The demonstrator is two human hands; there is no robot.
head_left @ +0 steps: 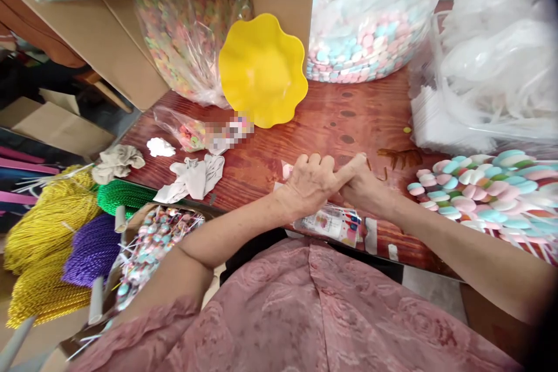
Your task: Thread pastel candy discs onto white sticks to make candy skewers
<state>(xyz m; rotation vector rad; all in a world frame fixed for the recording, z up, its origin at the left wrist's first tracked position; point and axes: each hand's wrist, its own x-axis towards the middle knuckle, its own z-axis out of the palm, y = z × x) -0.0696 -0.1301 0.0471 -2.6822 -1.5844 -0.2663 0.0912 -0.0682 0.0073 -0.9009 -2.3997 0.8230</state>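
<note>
My left hand [314, 181] and my right hand [365, 188] meet at the near edge of the wooden table [349, 116]. The left hand's fingers are curled, its forefinger stretched over the right hand. Both press on a clear printed packet [333, 224] lying under them. The right hand's fingers are mostly hidden behind the left. A row of pastel candy sticks [483, 189] lies just right of my right wrist. A yellow wavy-rimmed bowl [263, 68] stands tilted behind the hands.
Big clear bags of pastel candy [366, 40] and coloured rings [192, 35] stand at the back beside cardboard boxes [87, 29]. White plastic bags [492, 70] fill the right. Crumpled cloths [194, 177] lie left. Gold, green and purple cords [65, 232] and a box of candy [152, 241] sit below left.
</note>
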